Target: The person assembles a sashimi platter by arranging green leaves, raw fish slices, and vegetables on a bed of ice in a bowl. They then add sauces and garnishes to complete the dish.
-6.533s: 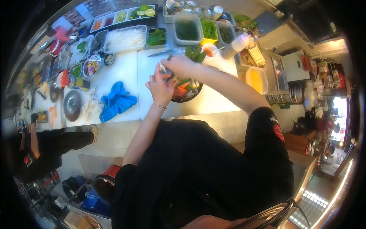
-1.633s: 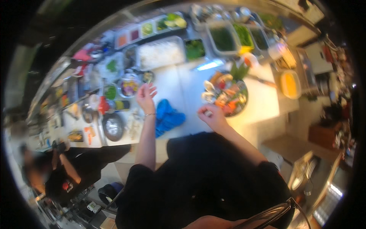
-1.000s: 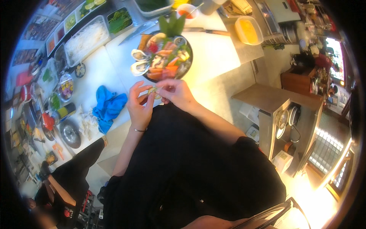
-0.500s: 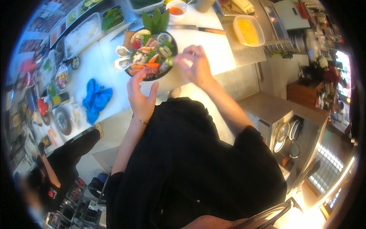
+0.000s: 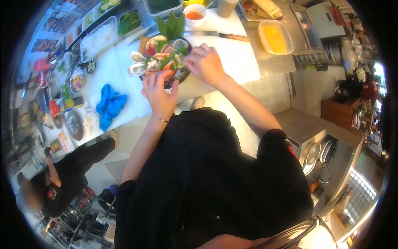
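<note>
A dark round platter [image 5: 168, 86] carries an arrangement of raw fish slices, green leaves, orange strips and shells. Oysters on the half shell [image 5: 137, 63] sit at its left rim, and tall green leaves [image 5: 172, 25] stand at its far side. My left hand [image 5: 160, 96] rests at the near edge with thumb and fingers apart, its fingertips at the fish slices and nothing seen gripped. Over the right side of the platter, my right hand [image 5: 208, 66] has its fingers bent and its fingertips together among the green garnish. Whatever they pinch is hidden.
A knife [image 5: 219, 35] lies beyond the platter on the white cutting board [image 5: 236, 58]. Around are a cup of orange sauce [image 5: 195, 15], a tub of yellow food [image 5: 275, 37], a blue cloth [image 5: 110, 106] and a tub of white shreds [image 5: 98, 39]. Another person [image 5: 62, 178] works at lower left.
My right hand has moved left and in against the platter's right side. My left hand has shifted slightly over the near edge, its fingers still apart. The whole view has shifted a little.
</note>
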A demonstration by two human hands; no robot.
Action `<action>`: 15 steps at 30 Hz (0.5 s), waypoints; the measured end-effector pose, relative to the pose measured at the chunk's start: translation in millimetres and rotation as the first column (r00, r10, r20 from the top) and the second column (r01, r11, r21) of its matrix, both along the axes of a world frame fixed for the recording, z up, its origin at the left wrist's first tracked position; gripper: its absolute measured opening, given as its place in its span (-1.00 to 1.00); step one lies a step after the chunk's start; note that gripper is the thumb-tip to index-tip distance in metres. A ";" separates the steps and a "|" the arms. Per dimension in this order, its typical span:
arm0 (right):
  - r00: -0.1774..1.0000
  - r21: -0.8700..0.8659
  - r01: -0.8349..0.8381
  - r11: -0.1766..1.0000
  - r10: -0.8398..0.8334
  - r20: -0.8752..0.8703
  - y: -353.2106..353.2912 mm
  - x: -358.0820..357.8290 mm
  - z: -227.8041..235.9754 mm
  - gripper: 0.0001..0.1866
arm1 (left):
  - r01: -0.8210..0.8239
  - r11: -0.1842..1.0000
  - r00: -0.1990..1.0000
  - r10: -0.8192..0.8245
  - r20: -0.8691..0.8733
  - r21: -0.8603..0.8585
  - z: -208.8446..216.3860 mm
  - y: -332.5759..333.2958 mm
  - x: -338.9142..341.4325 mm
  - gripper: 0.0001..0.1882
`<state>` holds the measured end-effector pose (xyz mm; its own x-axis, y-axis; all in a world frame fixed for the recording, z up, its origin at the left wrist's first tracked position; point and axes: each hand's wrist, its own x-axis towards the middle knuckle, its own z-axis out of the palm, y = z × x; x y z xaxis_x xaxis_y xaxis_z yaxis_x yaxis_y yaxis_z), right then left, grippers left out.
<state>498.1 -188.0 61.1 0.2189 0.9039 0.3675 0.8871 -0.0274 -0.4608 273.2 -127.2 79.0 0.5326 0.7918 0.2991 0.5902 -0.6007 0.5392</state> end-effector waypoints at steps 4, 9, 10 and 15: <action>1.000 0.064 0.023 0.998 -0.023 -0.012 3.2 -8.2 -2.6 -0.89 | 0.002 0.987 1.000 0.000 -0.012 0.159 -8.5 1.3 11.4 -0.59; 1.000 0.032 0.011 0.999 -0.011 -0.002 5.5 -15.3 -4.2 -0.85 | 0.011 0.994 0.996 -0.002 -0.085 0.108 -14.5 9.6 20.8 -0.66; 1.000 0.030 0.019 0.999 -0.019 -0.008 5.6 -16.4 -4.3 -0.84 | -0.001 0.997 0.994 0.009 -0.108 0.074 -14.3 10.5 23.4 -0.66; 0.993 0.051 0.015 0.999 -0.008 -0.119 3.8 -19.2 0.6 -0.75 | 0.037 0.998 0.999 -0.038 0.018 0.051 -4.5 14.3 -1.8 -0.65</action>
<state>478.9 -184.2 61.7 0.2740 0.8815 0.3847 0.8259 -0.0107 -0.5637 271.4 -112.9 74.5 0.5552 0.7550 0.3489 0.5568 -0.6490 0.5185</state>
